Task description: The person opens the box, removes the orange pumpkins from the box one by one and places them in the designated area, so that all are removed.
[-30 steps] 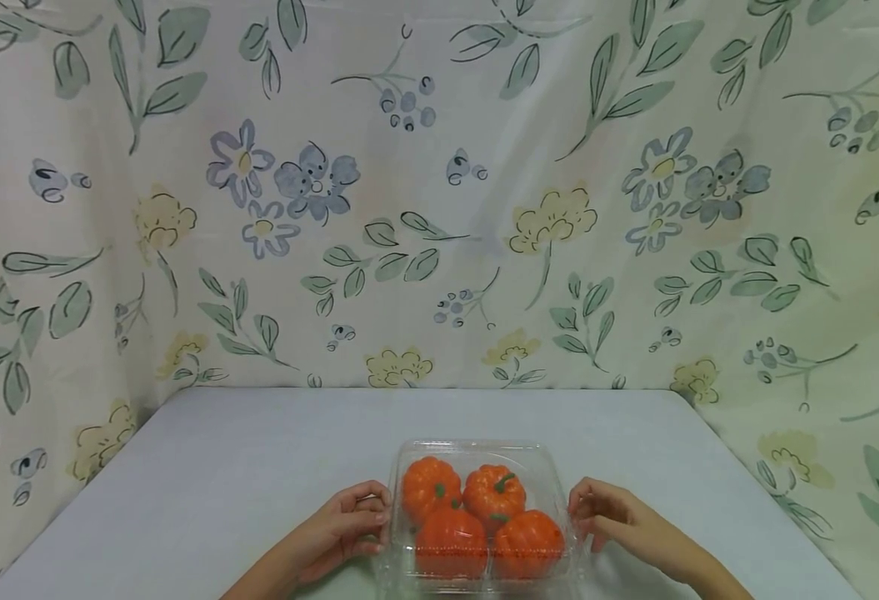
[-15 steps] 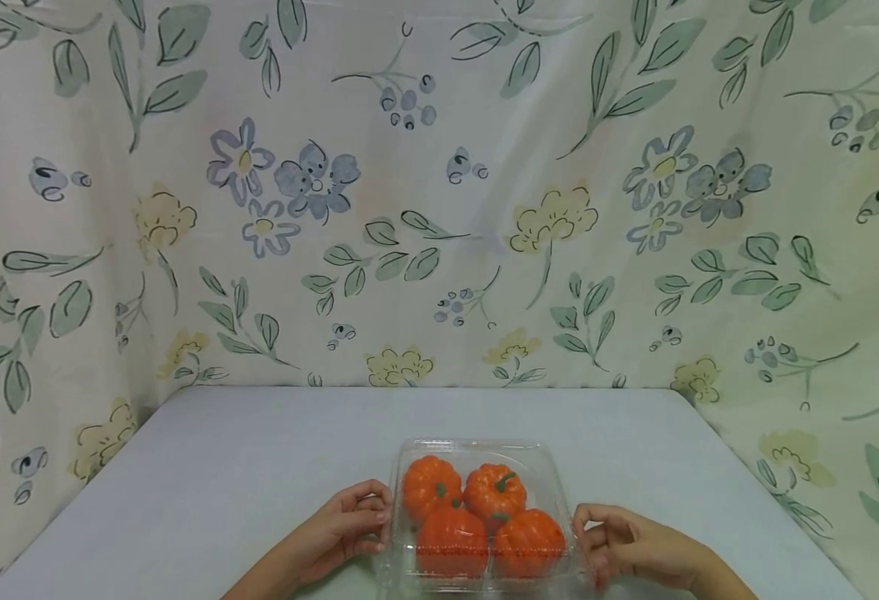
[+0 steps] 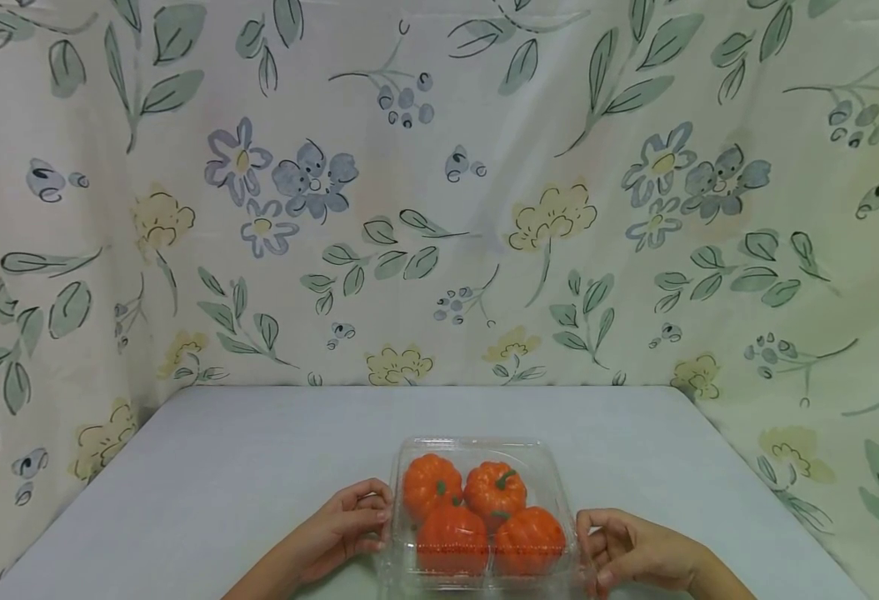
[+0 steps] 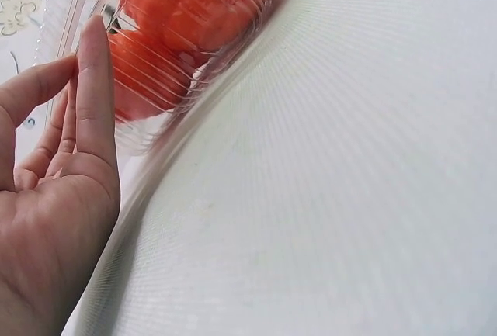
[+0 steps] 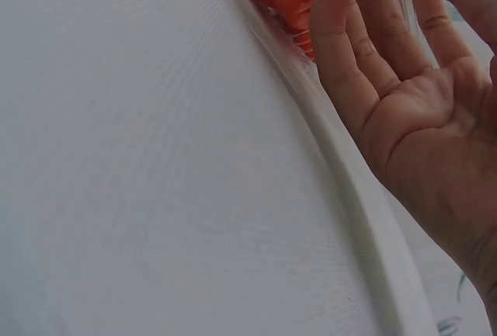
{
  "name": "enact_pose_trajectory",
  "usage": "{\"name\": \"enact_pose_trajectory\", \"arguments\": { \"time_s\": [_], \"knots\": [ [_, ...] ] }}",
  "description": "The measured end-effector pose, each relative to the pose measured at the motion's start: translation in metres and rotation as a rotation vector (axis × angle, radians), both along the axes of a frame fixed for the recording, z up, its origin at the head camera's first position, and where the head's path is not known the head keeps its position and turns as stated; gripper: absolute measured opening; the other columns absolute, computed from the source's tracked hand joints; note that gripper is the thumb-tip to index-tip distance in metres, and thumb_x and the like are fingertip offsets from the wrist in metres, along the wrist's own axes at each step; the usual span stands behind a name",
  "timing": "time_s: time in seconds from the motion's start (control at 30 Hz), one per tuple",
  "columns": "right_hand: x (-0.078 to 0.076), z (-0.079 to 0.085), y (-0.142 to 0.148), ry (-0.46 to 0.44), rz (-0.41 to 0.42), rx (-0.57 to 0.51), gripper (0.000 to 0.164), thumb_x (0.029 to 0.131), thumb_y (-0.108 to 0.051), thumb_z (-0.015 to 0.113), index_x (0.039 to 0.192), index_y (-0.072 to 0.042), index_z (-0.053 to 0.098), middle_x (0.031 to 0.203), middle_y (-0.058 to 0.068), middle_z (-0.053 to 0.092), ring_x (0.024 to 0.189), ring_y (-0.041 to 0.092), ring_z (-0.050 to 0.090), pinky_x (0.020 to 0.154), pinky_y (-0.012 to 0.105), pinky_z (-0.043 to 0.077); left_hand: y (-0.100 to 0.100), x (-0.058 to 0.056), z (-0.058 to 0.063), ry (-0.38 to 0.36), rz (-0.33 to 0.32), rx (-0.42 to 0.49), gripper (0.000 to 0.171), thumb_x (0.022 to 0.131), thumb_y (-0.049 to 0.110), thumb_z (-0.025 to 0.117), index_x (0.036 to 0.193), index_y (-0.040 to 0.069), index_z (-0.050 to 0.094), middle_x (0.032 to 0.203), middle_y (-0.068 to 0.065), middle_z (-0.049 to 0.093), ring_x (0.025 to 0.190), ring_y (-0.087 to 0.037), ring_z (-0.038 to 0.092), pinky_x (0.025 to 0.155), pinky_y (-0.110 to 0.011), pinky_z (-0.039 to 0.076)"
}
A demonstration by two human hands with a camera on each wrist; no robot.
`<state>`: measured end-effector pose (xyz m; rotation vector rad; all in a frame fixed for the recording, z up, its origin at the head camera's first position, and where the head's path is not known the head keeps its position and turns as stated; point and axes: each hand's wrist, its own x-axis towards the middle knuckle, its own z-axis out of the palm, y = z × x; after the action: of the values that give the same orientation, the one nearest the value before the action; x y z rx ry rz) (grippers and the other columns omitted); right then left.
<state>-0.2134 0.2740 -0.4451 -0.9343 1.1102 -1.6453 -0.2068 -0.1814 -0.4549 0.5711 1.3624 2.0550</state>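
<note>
Right-hand grip [image 3: 637, 550] is shifted nearer along the clear container [image 3: 484, 442] since a second ago, edges being pinched by it and left-hand grip [image 3: 344, 527], near end cut off.

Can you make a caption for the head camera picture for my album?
Four orange pumpkins in a clear box between a person's left grip and right grip.
</note>
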Motion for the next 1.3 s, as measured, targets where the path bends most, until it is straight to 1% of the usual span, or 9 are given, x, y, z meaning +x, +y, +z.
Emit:
{"name": "enact_pose_trajectory", "arguments": {
  "time_s": [0.07,0.2,0.3,0.5,0.6,0.7,0.87,0.93,1.3],
  "knots": [
    [-0.0001,-0.0020,-0.0004,0.011,0.007,-0.013,0.032,0.103,0.010,0.052,0.120,-0.017,0.057,0.118,-0.003,0.074,0.106,0.008,0.070,0.095,0.025,0.057,0.0002,-0.0001,0.0000,-0.004,0.003,-0.003,0.015,0.109,0.004,0.051,0.115,0.016,0.058,0.099,0.004,0.068,0.089,-0.006,0.068,0.080,-0.021,0.061],
    [0.0003,-0.0041,-0.0010,0.004,0.001,-0.022,0.015,0.103,0.012,0.050,0.108,-0.001,0.044,0.120,0.000,0.075,0.106,0.008,0.070,0.095,0.025,0.057,0.0002,-0.0003,-0.0003,-0.012,0.005,-0.007,0.015,0.109,0.005,0.051,0.116,0.016,0.058,0.099,0.004,0.068,0.089,-0.007,0.068,0.081,-0.022,0.061],
    [0.0011,-0.0039,-0.0018,-0.015,-0.012,-0.022,0.017,0.102,0.015,0.047,0.106,0.007,0.033,0.122,0.001,0.076,0.106,0.008,0.071,0.094,0.026,0.058,0.0001,-0.0003,-0.0006,-0.015,0.007,-0.010,0.015,0.109,0.005,0.052,0.116,0.016,0.058,0.099,0.004,0.068,0.089,-0.007,0.068,0.081,-0.022,0.061],
    [0.0046,-0.0024,-0.0037,0.001,-0.057,0.004,0.014,0.101,0.010,0.053,0.104,0.005,0.040,0.111,-0.004,0.077,0.100,0.005,0.071,0.090,0.023,0.058,0.0008,-0.0003,-0.0013,-0.012,0.008,-0.011,0.016,0.109,0.004,0.052,0.115,0.016,0.058,0.099,0.004,0.068,0.089,-0.007,0.068,0.081,-0.022,0.061],
    [0.0066,-0.0009,-0.0043,-0.003,-0.078,0.026,0.013,0.100,0.009,0.053,0.102,-0.004,0.051,0.103,-0.010,0.074,0.096,0.003,0.071,0.089,0.022,0.058,0.0011,-0.0005,-0.0017,-0.008,0.005,-0.007,0.016,0.108,0.003,0.051,0.115,0.016,0.058,0.099,0.004,0.068,0.089,-0.007,0.068,0.080,-0.022,0.061],
    [0.0077,-0.0005,-0.0046,-0.002,-0.076,0.027,0.025,0.100,0.010,0.051,0.105,-0.013,0.058,0.102,-0.011,0.072,0.095,0.002,0.070,0.089,0.021,0.057,0.0011,-0.0008,-0.0023,-0.007,0.005,-0.008,0.017,0.108,0.003,0.051,0.115,0.016,0.058,0.099,0.004,0.068,0.089,-0.007,0.068,0.080,-0.022,0.061],
    [0.0073,-0.0029,-0.0043,-0.004,-0.048,-0.010,0.010,0.102,0.013,0.045,0.102,0.004,0.041,0.105,-0.010,0.070,0.099,0.003,0.070,0.087,0.020,0.057,0.0006,-0.0015,-0.0031,-0.020,0.012,-0.020,0.016,0.108,0.003,0.052,0.115,0.016,0.058,0.099,0.004,0.067,0.088,-0.007,0.068,0.080,-0.022,0.062],
    [0.0063,-0.0042,-0.0039,0.013,-0.036,-0.023,0.013,0.103,0.012,0.043,0.104,0.009,0.030,0.106,-0.009,0.068,0.101,0.005,0.070,0.088,0.021,0.058,0.0006,-0.0014,-0.0024,-0.025,0.017,-0.025,0.015,0.108,0.004,0.052,0.115,0.016,0.058,0.099,0.004,0.067,0.088,-0.007,0.068,0.080,-0.022,0.062],
    [0.0052,-0.0088,-0.0093,0.012,-0.015,-0.075,0.017,0.102,0.013,0.042,0.096,0.014,0.025,0.108,-0.004,0.074,0.104,0.006,0.072,0.091,0.022,0.058,-0.0003,-0.0006,-0.0002,-0.016,0.016,-0.024,0.016,0.108,0.004,0.052,0.116,0.017,0.058,0.099,0.005,0.067,0.088,-0.006,0.068,0.079,-0.021,0.061]
  ]
}}
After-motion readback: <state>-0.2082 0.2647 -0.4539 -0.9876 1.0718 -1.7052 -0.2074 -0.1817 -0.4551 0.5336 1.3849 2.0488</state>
